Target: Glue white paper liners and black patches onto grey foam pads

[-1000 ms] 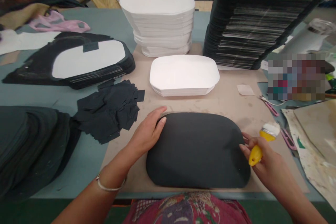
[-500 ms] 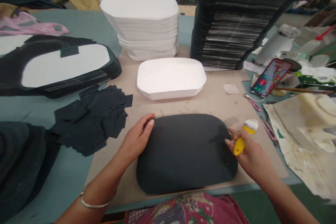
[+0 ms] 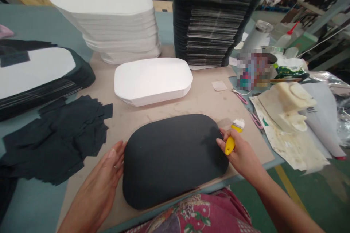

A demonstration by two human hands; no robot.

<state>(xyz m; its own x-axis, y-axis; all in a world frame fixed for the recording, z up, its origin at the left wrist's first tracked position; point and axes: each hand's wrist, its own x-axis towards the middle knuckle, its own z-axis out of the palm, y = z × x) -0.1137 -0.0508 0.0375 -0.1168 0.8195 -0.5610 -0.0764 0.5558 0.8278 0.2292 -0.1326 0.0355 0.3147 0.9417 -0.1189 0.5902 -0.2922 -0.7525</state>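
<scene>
A black rounded panel point(image 3: 175, 160) lies flat at the front of the brown board. My left hand point(image 3: 108, 174) rests against its left edge, fingers stretched out along the side and gripping nothing. At the right edge, my right hand point(image 3: 237, 149) holds a paintbrush point(image 3: 230, 145) with a yellow handle and white-tipped bristles. The thumb and fingertips of that hand also touch the panel's edge. Just beyond the panel sits a low stack of white rounded sheets point(image 3: 153, 80).
Behind stand a taller white stack point(image 3: 109, 3) and a tall black stack point(image 3: 210, 18). Loose black pieces point(image 3: 62, 134) are heaped at left, near layered black-and-white panels point(image 3: 38, 72). Pink-handled snips point(image 3: 256, 120), a bottle point(image 3: 257, 36) and a stained sheet point(image 3: 290, 142) lie right.
The view has swung right, so everything sits further left in it. My left hand has slid from the panel's far left corner down its side, its fingers straightening. My right hand keeps the paintbrush.
</scene>
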